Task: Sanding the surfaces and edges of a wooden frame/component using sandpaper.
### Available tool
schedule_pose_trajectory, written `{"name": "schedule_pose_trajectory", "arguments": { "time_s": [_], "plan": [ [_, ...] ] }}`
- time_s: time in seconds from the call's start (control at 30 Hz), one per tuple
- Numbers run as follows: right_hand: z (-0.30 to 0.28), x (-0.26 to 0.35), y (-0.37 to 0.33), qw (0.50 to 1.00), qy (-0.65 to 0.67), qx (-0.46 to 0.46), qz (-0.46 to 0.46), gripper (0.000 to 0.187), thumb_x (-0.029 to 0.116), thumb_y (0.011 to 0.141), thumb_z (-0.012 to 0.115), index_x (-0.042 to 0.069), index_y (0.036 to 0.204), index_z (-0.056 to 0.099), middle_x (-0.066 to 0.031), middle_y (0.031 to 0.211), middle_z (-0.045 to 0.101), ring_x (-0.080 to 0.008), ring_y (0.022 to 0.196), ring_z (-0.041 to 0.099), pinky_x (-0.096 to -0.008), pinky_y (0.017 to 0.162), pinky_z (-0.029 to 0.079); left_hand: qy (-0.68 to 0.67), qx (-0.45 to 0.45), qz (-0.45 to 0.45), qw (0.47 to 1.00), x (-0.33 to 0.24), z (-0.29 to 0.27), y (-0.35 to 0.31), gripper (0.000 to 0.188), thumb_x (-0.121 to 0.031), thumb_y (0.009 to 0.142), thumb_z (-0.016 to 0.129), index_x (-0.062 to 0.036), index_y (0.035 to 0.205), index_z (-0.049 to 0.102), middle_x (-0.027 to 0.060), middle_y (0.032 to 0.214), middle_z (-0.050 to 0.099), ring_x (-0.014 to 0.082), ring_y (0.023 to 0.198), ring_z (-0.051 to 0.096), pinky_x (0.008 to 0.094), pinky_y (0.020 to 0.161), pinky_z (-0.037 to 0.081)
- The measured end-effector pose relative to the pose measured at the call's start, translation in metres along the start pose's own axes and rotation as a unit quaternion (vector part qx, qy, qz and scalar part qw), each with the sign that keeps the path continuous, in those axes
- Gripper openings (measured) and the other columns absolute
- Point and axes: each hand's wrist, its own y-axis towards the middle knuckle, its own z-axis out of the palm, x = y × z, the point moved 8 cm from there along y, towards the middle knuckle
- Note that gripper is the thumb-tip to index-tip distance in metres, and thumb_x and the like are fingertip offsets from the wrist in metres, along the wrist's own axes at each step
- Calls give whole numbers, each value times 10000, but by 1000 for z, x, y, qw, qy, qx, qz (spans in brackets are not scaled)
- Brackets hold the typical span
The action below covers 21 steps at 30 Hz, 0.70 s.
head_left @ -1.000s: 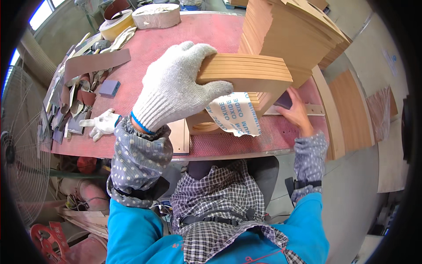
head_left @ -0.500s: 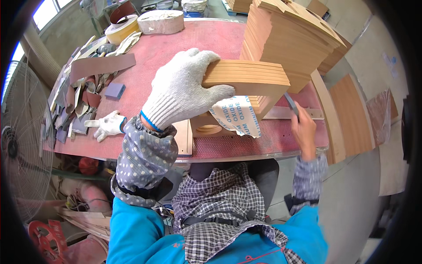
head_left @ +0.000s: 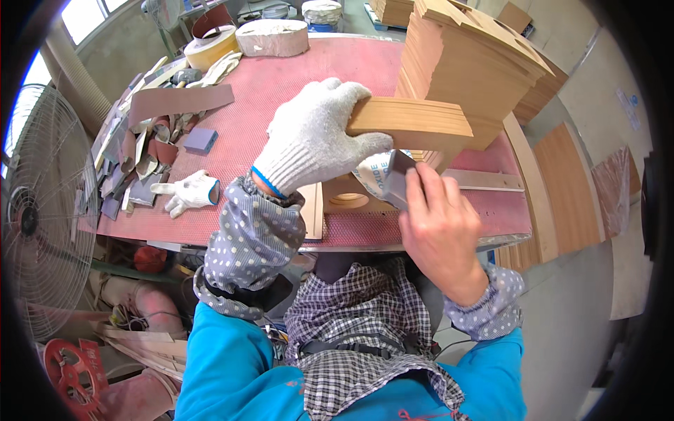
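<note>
My left hand (head_left: 312, 133), in a white knit glove, is closed around the end of a stack of thin wooden boards (head_left: 421, 119) held on edge above the table. Bare, my right hand (head_left: 446, 228) grips a dark grey sanding block (head_left: 398, 182) close in front of the boards. Partly behind that block is a white sheet with blue print (head_left: 371, 170), apparently sandpaper showing its back. Below it, a wooden piece with an oval hole (head_left: 347, 200) rests near the table's front edge. The lower part of the boards is hidden behind my right hand and the block.
A tall stack of wooden panels (head_left: 463, 77) stands on the red table (head_left: 337, 63) at the back right. To the left lie sandpaper scraps (head_left: 144, 165), a purple-grey block (head_left: 201, 140) and a spare white glove (head_left: 188, 192). A large fan (head_left: 42, 210) stands at the far left.
My right hand has swung left and nearer with the sanding block, from beside the boards' right end to their front, covering part of the printed sheet. My left hand keeps its hold.
</note>
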Motion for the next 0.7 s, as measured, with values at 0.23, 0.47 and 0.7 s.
{"name": "schedule_pose_trajectory", "arguments": {
  "time_s": [0.23,0.47,0.7],
  "plan": [
    [58,3,19,990,99,73,68,635,414,738,883,-22,1164,704,-121,927,653,-307,917,671,-426,744,593,-1,12,-12,1000,1,2,0,616,-420,781,864,-44,1233,680,156,1083,682,358,1036,685,446,891,560],
    [51,-22,3,971,201,115,-53,927,472,729,887,-34,1429,551,-245,1376,595,-417,1387,499,-530,1187,380,8,-1,3,1000,3,-1,4,624,-422,775,863,-49,1240,678,156,1083,683,354,1048,683,444,895,558],
    [74,-14,-15,942,194,253,-103,960,290,727,866,11,1540,440,-249,1618,389,-409,1546,323,-512,1278,283,12,-3,-10,1000,9,2,3,630,-450,791,866,-30,1225,687,159,1093,696,349,1031,701,431,901,558]
  ]
}}
